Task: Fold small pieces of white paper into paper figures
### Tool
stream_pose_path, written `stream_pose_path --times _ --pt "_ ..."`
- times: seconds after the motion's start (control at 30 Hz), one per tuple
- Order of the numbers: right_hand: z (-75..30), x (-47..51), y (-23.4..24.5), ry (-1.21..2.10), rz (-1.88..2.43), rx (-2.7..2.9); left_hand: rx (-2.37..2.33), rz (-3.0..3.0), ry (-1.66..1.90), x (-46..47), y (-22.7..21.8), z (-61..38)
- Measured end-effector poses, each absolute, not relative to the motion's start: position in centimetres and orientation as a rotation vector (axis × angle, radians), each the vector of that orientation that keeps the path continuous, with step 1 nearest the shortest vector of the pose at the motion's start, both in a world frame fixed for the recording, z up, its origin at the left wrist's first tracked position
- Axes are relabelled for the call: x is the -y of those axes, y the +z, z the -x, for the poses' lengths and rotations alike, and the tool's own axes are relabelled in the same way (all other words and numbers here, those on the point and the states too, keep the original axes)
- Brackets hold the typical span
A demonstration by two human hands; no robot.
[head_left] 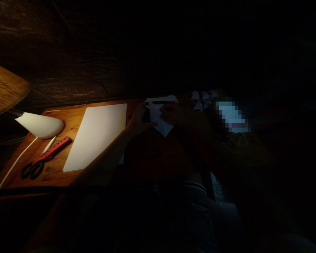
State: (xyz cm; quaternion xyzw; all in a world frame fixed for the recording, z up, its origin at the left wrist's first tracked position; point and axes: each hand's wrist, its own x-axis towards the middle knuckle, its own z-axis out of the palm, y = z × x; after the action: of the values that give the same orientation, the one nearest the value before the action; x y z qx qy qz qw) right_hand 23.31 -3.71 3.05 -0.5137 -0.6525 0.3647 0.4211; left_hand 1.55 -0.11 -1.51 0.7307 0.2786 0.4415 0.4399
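Observation:
A folded white paper (162, 124) with a pointed lower corner lies on the wooden table between my hands. At its left edge is my left hand (140, 117), its thumb stretched onto the paper and its other fingers apart from the thumb, curving up toward the top edge. My right hand (173, 114) is in deep shadow on the paper's right side, fingers bent together at the sheet. Just behind, more white paper (162, 98) lies with a dark, narrow object (159, 103) across it; its kind is too dim to make out.
Left of my arm lies a stack of white paper (100, 131). Scissors with a red blade cover (55, 149) sit near a lamp's white base (42, 125) and its cord (17, 161). Several small folded paper pieces (198, 105) and a blurred bright screen (233, 117) are at right.

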Motion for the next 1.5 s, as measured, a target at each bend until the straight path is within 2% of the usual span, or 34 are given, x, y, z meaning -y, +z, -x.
stream_pose_path --times 0.23,0.63,0.9,1.2,1.5 --pt "-23.1 4.2 3.5 0.990 1.275 1.610 -0.763 -1.928 1.121 -0.2 -1.8 -1.2" --pt "-22.9 4.2 3.7 0.829 1.404 1.574 -0.664 -1.940 1.008 0.5 -1.2 -1.5" --pt "-22.8 4.1 2.7 0.892 1.408 1.570 -0.727 -1.919 1.024 1.4 -0.6 -1.8" --pt "-22.9 5.8 5.0 0.716 1.531 1.777 -0.809 -1.828 1.134 0.8 -1.2 -1.8" --pt "-22.5 6.2 6.2 0.676 1.534 1.922 -0.823 -1.895 1.000 1.1 -1.0 -1.8"
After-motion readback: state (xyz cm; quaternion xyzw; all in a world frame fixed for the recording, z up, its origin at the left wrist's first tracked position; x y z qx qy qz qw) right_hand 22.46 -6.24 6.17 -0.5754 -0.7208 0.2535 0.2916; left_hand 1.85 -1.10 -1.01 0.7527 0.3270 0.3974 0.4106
